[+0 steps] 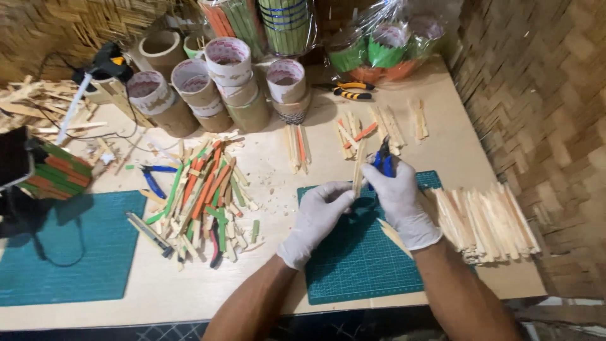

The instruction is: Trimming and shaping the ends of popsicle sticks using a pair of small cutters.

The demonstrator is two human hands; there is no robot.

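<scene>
Both my hands wear white gloves and meet over a green cutting mat [360, 265]. My left hand [317, 218] pinches a thin bamboo stick [358, 169] that points up and away from me. My right hand [399, 199] grips blue-handled cutting pliers [382, 161], whose jaws sit at the stick's upper part. A loose pale stick lies on the mat just under my right wrist.
A stack of pale bamboo slats [489, 221] lies right of the mat. Left of it is a heap of green, orange and plain sticks [205, 196] with blue pliers [151, 180]. Cardboard tubes [227, 82] stand behind. A second mat [69, 246] is at far left. Woven wall at right.
</scene>
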